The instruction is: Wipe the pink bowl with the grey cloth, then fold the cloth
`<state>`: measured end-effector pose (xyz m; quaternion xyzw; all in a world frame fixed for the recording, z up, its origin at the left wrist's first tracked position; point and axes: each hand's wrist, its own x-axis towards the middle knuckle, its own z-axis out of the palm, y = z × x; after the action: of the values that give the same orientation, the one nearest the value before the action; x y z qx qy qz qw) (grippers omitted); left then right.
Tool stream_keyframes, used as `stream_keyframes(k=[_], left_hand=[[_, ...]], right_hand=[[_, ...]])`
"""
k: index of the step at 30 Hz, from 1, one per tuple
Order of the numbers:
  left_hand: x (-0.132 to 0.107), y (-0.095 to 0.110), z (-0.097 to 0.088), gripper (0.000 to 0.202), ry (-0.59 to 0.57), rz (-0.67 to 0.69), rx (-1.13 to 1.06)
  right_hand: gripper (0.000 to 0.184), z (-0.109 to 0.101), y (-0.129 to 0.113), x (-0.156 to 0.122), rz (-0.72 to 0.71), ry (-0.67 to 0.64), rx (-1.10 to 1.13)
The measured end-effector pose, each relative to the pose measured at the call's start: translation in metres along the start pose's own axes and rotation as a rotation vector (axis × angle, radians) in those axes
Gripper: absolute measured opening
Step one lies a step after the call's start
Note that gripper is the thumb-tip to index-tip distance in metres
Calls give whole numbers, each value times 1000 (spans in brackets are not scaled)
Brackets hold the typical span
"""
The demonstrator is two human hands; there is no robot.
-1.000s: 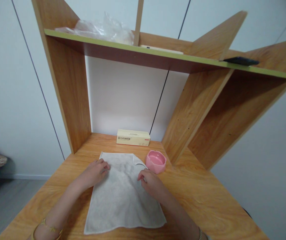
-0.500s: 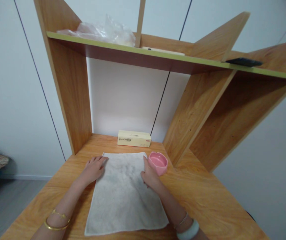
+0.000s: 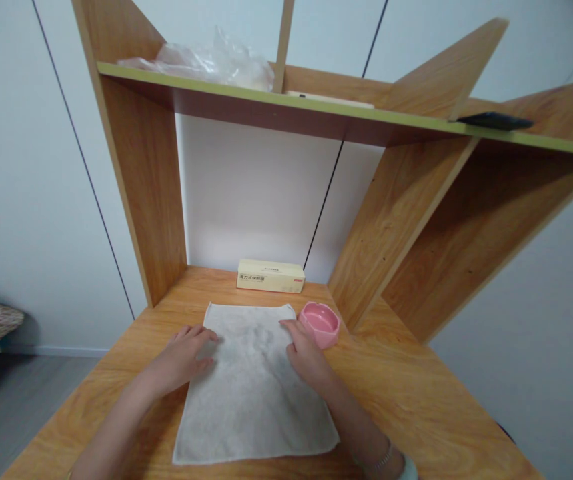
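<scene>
A pale grey-white cloth point(image 3: 259, 400) lies spread out on the wooden desk, slightly rumpled in its upper middle. My left hand point(image 3: 186, 357) is over the cloth's left edge, fingers apart and bent a little, holding nothing. Over the upper right edge is my right hand point(image 3: 309, 353), its index finger stretched out and its thumb apart; nothing is gripped in it. Whether the fingertips touch the cloth or hover just above it, I cannot tell. A pink faceted bowl point(image 3: 319, 327), like an ashtray, stands right beside my right hand.
Behind the cloth, a cream box point(image 3: 270, 277) with printed writing sits near the wall. Wooden uprights point(image 3: 391, 227) flank the desk point(image 3: 406, 400) and carry a shelf. On the shelf lie a clear plastic bag point(image 3: 216, 63), a flat white item point(image 3: 331, 100) and a dark flat item point(image 3: 496, 121).
Both hands have drawn back slightly toward me from the cloth's upper corners, and their fingers have spread. The cloth, box and pink bowl remain in place on the desk.
</scene>
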<state>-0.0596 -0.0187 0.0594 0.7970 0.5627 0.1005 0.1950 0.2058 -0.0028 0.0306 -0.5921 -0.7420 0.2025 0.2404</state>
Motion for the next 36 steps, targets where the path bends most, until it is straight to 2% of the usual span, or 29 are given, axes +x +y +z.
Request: stream_keyframes(k=[2, 4, 7, 9, 12, 17, 20, 22, 24, 27, 30, 33, 36], left_hand=[[-17, 1, 3, 26, -62, 65, -96], [-34, 2, 5, 26, -136, 104, -168], [-53, 4, 10, 35, -220, 43, -177], [-62, 3, 14, 37, -232, -11, -164], [-69, -4, 22, 39, -221, -18, -165], [-72, -22, 36, 31, -176, -3, -155], [-71, -27, 43, 15, -110, 5, -171], [-71, -28, 44, 10, -71, 20, -212], [-73, -27, 41, 17, -49, 45, -285], [-76, -23, 30, 23, -56, 66, -433], [-75, -19, 21, 28, -58, -47, -548], [-66, -18, 24, 31, 18, -140, -615], [-55, -21, 35, 28, 144, -164, -574]], right_hand=[[54, -10, 3, -22, -78, -57, 1], [52, -21, 11, -48, -95, -112, -15], [48, -35, 26, -81, -22, -157, -52], [47, -40, 35, -97, 21, -164, -68], [46, -40, 40, -111, 45, -168, -75], [35, -31, 34, -116, 43, -178, -30], [18, -29, 30, -116, 36, -89, 22], [15, -29, 29, -117, 25, -12, 59], [16, -29, 29, -120, 25, 44, 123], [23, -25, 30, -122, 115, 37, 221], [31, -18, 32, -117, 224, 25, 241], [33, -10, 33, -108, 265, 67, 204], [33, -3, 31, -98, 338, 120, 46]])
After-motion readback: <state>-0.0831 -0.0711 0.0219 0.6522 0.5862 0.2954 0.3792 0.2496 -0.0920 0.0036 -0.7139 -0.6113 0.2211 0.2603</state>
